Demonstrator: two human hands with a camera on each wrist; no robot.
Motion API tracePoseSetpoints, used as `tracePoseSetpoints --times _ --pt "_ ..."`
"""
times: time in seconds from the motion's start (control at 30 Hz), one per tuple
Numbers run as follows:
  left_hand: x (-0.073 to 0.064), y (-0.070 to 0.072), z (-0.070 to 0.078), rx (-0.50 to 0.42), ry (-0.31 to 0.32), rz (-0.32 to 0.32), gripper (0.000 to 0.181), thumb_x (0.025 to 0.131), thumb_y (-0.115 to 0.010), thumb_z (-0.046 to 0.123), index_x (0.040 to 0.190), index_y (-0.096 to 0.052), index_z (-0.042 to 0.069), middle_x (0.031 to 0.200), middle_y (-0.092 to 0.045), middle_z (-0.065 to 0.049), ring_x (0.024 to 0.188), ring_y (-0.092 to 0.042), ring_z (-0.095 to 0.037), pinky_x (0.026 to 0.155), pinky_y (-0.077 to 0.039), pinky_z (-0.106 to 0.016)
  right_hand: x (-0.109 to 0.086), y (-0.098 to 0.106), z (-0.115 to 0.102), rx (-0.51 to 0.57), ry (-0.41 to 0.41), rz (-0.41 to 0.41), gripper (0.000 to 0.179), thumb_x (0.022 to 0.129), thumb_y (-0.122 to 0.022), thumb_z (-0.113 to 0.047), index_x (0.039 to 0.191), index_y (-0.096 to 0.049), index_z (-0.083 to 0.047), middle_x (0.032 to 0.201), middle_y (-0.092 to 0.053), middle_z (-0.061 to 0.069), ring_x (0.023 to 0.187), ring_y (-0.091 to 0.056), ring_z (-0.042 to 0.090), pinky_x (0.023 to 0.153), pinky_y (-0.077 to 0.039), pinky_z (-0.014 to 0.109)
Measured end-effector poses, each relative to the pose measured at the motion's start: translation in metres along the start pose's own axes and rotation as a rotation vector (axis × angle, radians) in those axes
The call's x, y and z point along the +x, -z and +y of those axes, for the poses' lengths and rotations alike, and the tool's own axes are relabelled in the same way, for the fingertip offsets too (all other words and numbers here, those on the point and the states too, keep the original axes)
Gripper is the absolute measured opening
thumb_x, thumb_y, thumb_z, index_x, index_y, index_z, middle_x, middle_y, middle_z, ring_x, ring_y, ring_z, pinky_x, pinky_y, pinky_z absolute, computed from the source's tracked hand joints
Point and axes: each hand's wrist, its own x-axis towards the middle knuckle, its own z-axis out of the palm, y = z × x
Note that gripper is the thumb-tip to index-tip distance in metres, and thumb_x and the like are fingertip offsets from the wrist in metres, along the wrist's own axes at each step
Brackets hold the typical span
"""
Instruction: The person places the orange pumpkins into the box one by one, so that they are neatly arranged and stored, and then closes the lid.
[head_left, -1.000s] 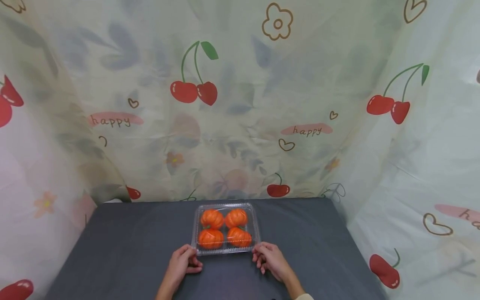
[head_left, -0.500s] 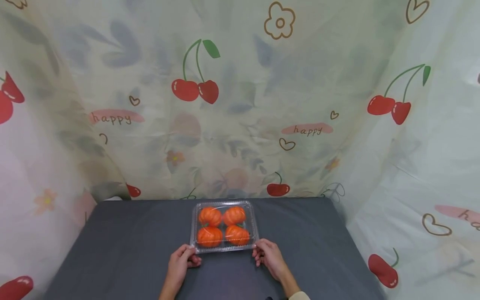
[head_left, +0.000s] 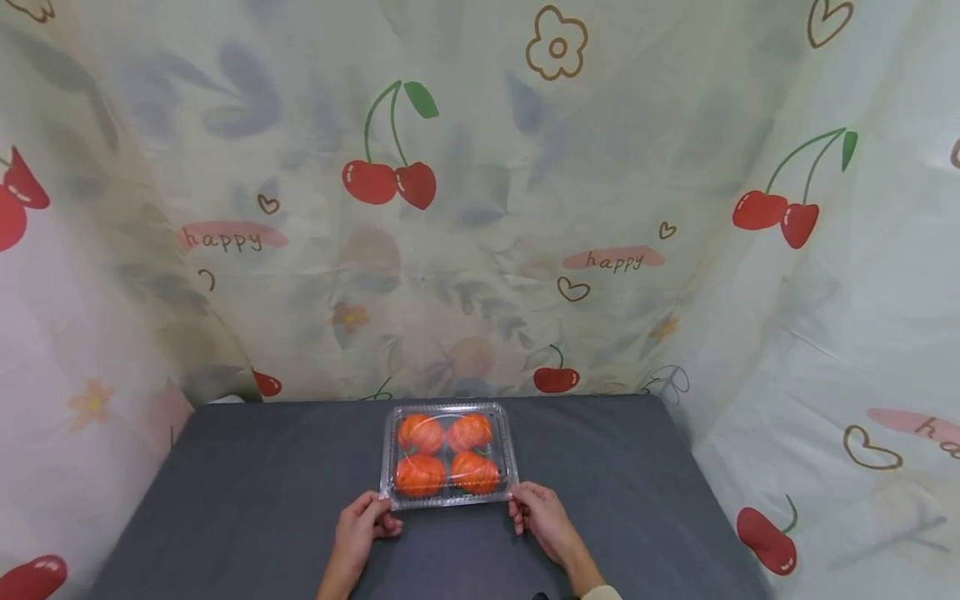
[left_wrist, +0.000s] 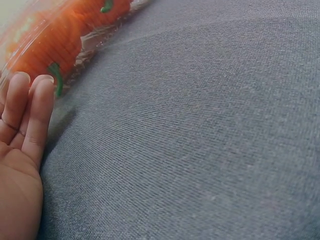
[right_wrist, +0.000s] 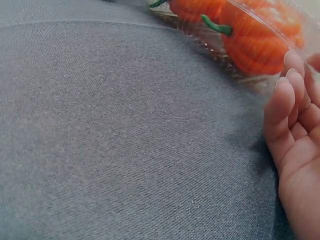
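Observation:
A clear plastic clamshell box [head_left: 454, 502] with several small orange pumpkins [head_left: 420, 475] inside lies on the dark cloth, its lid down over them. At its near left corner my left hand [head_left: 358, 527] pinches the rim between thumb and forefinger. My right hand [head_left: 546, 521] pinches the near right corner the same way. In the left wrist view, fingers of the left hand [left_wrist: 22, 160] stand beside a pumpkin [left_wrist: 47, 47] with a green stem, seen through the plastic. The right wrist view has the right hand [right_wrist: 300, 145] close by another green-stemmed pumpkin [right_wrist: 260, 47].
Dark grey cloth [head_left: 255, 500] covers the table around the box. Behind it and along both sides hang pale curtains [head_left: 480, 250] printed with cherries and flowers. A small white item [head_left: 227, 401] shows at the table's back left corner.
The box has shifted very slightly left, with both hands staying at its near corners. Reflections on the lid over the pumpkins have changed.

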Motion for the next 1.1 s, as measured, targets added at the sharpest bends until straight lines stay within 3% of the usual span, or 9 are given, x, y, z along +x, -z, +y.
tracePoseSetpoints --times 0.5,0.8,1.1 --pt "-0.001 0.002 -0.001 0.012 -0.014 -0.018 0.016 0.096 -0.058 0.008 0.082 -0.057 0.002 0.062 -0.057 -0.001 0.062 -0.070 -0.014 0.063 -0.064 -0.032 -0.001 -0.003 0.003 0.001 0.009 0.044 0.016 0.098 -0.060 -0.018 0.088 -0.060 -0.005 0.066 -0.054 -0.005 0.054 -0.046 0.007 0.048 -0.046 0.020" --pt "0.001 0.002 0.003 0.009 0.058 -0.012 0.015 0.094 -0.057 0.004 0.080 -0.059 0.004 0.060 -0.055 0.001 0.059 -0.067 -0.012 0.060 -0.062 -0.028 0.000 -0.001 0.006 0.017 0.003 0.031 0.018 0.099 -0.059 -0.019 0.084 -0.059 -0.008 0.068 -0.057 -0.003 0.056 -0.050 0.009 0.052 -0.049 0.023" --pt "0.001 0.006 0.011 -0.002 0.092 -0.055 0.018 0.097 -0.056 0.005 0.079 -0.059 0.004 0.056 -0.051 0.002 0.056 -0.065 -0.013 0.055 -0.056 -0.025 0.002 -0.003 0.007 -0.010 -0.002 0.036 0.023 0.101 -0.056 -0.022 0.087 -0.059 -0.005 0.069 -0.058 -0.002 0.057 -0.052 0.009 0.053 -0.051 0.024"
